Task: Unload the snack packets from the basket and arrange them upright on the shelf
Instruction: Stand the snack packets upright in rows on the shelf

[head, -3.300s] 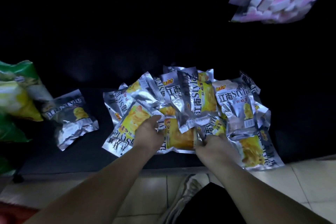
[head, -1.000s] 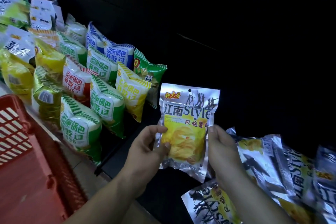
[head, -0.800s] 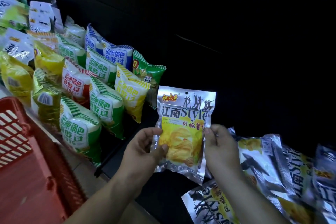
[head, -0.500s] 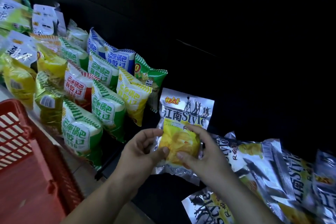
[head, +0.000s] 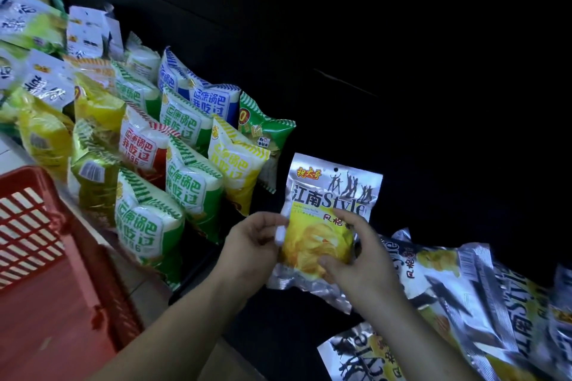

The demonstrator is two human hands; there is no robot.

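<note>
A silver packet (head: 332, 195) with yellow chips on its front is held up straight over the dark shelf (head: 272, 331). Both hands hold it. The left hand (head: 250, 244) pinches the left edge, with its fingers curled in. The right hand (head: 363, 254) lies over the lower front with bent fingers and grips the right side. The packet's bottom edge is low by the shelf (I cannot tell if it touches).

Just to the left stand rows of puffy bags (head: 192, 182). They are green, yellow, red and blue, and they all stand up and lean back a little. To the right a pile (head: 470, 303) of the same silver packets lies flat on the shelf, some on top of others. A red basket (head: 34, 226) sits at the bottom left, in front of the bags, and its wall has a grid of holes.
</note>
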